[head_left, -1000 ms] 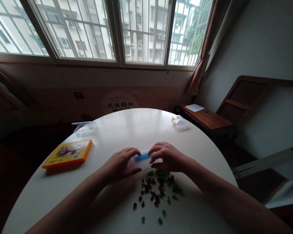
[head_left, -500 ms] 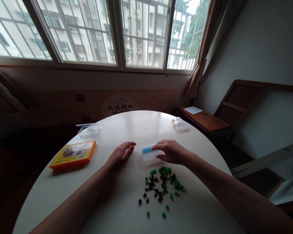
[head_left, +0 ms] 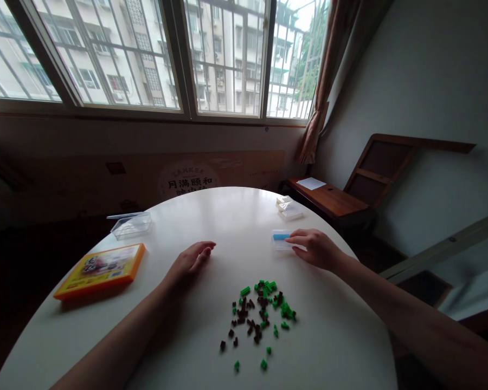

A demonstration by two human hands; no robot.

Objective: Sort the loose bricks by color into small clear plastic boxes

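My right hand (head_left: 314, 248) is at a small clear plastic box (head_left: 277, 246) with a blue strip (head_left: 281, 236) across it. The fingertips and thumb grip the box's right end, which they partly hide. My left hand (head_left: 192, 259) rests on the white table (head_left: 211, 336) with loosely extended fingers and holds nothing. Nearer to me, between the two forearms, lies a loose scatter of tiny green bricks (head_left: 287, 310) and dark brown bricks (head_left: 243, 313).
An orange-edged box (head_left: 100, 269) with a yellow printed cover lies at the left. Behind it stands an open clear tray (head_left: 130, 225). Pale packets in a clear container (head_left: 289, 208) sit at the far right edge. A wooden bench (head_left: 329, 197) is beyond the table.
The clear box with the blue strip has slid right and slightly away from me with my right hand. My left hand stays resting on the table. The view has shifted slightly.
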